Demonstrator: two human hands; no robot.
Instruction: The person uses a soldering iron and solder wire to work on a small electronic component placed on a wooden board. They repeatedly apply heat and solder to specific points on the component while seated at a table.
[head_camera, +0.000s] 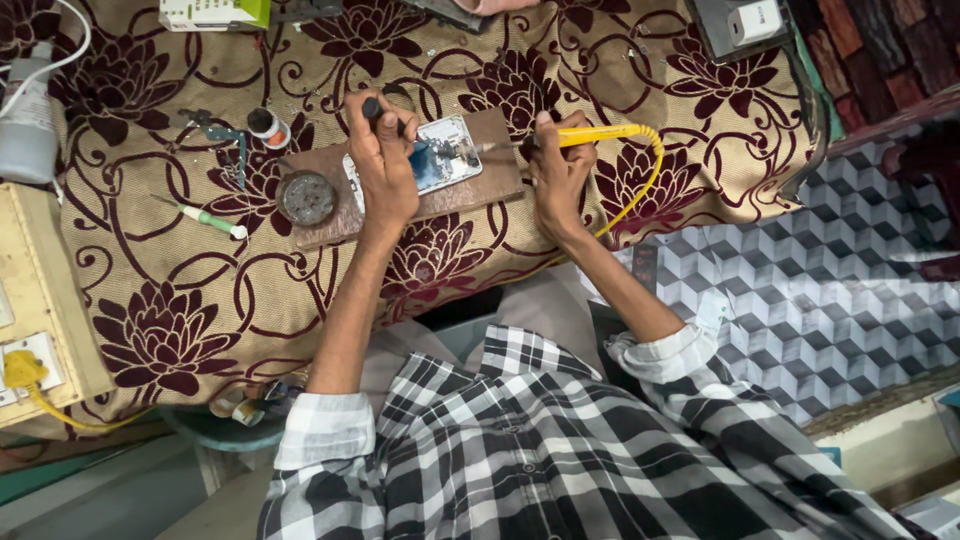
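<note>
Checked shirt (560, 450) nearest; left hand (385, 165) hides phone (445, 155) partly.

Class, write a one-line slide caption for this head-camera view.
Left hand steadies an opened phone on a wooden board while the right hand applies a yellow soldering iron.
</note>
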